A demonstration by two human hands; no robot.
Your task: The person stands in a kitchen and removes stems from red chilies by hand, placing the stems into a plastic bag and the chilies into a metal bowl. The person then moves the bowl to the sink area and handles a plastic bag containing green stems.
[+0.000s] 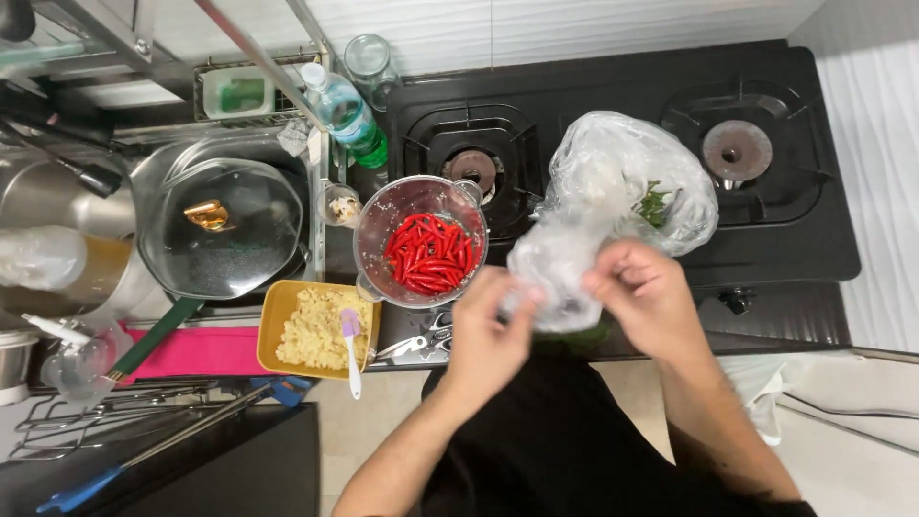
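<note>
Working at the mouth of a clear plastic bag [613, 196] over the black stove [814, 239], the left hand [488, 335] pinches its lower edge, a blender jar of red chillies [426, 251] just beyond its knuckles. The right hand [646, 292] pinches the same film; opening it likely needs a gentle pull apart. Green herbs [655, 203] inside show only dimly.

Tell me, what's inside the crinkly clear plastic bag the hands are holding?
Green leafy herbs show through the clear plastic bag near its right side. The cloudy folds and both hands hide whatever else is inside.
</note>
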